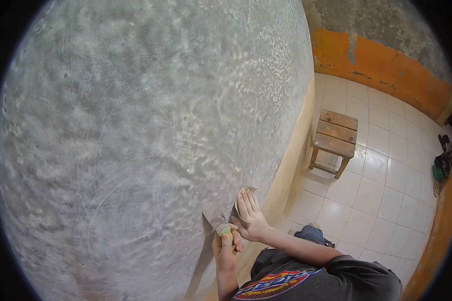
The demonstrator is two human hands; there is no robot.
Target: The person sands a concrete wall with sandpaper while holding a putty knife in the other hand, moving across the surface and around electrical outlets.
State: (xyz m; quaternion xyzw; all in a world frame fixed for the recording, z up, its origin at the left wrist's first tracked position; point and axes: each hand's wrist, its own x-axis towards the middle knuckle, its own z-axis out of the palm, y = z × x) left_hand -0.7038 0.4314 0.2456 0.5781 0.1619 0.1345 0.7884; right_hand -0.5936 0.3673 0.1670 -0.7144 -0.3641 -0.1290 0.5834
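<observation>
My left hand [227, 251] is wrapped round the yellowish handle of a scraper [214, 214], whose broad metal blade points up and left near the wall [135, 125]. Just to its right, my right hand [249, 215] holds a thin dark sheet [237, 206] under its outstretched fingers, flat against the wall's lower part. The sheet's edges stick out past the fingertips and along the side of the hand. Patchy grey and whitish, the wall surface carries fine scratches and fills the left and middle of the view.
A wooden stool [338, 133] stands on the white tiled floor [374, 175] at the right. Behind it runs an orange and grey wall [386, 62]. Dark and green items [441, 165] lie by the far right edge. A cream band [291, 150] borders the grey wall.
</observation>
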